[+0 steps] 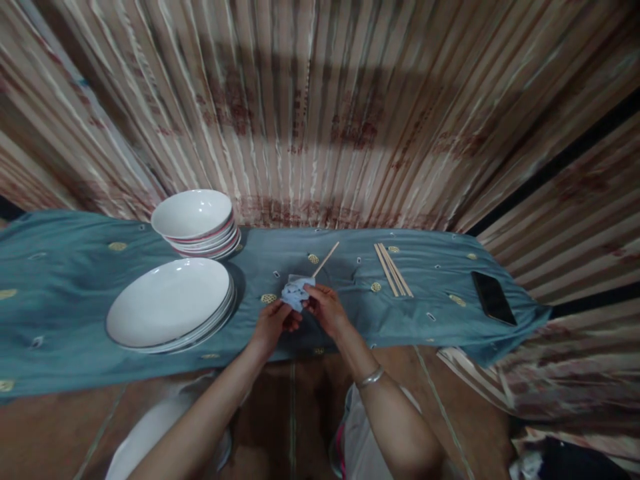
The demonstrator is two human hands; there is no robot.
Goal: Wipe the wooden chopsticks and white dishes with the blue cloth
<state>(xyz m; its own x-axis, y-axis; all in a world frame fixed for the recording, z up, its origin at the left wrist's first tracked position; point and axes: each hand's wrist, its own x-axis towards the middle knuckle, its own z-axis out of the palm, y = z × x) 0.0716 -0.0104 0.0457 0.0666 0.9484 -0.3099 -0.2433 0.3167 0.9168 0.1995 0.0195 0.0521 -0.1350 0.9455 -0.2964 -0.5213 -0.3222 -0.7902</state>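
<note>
A crumpled light blue cloth [296, 291] is between my two hands over the front middle of the table. My left hand [273, 323] is closed on its lower left side, with the fingers curled. On the right side, the thumb and fingers of my right hand [325, 308] pinch the same cloth. A thin wooden chopstick [327, 257] sticks out past the cloth, slanting up to the right. Its lower end is hidden by the cloth and my right hand, so I cannot tell whether my fingers grip it. Several more chopsticks [393, 270] lie side by side on the table to the right.
Stacked white plates [167, 307] stand at the left, with a stack of white bowls [195, 217] behind them. A black phone [493, 297] lies near the right end of the teal tablecloth [345, 327]. A pleated curtain [320, 120] hangs along the back edge.
</note>
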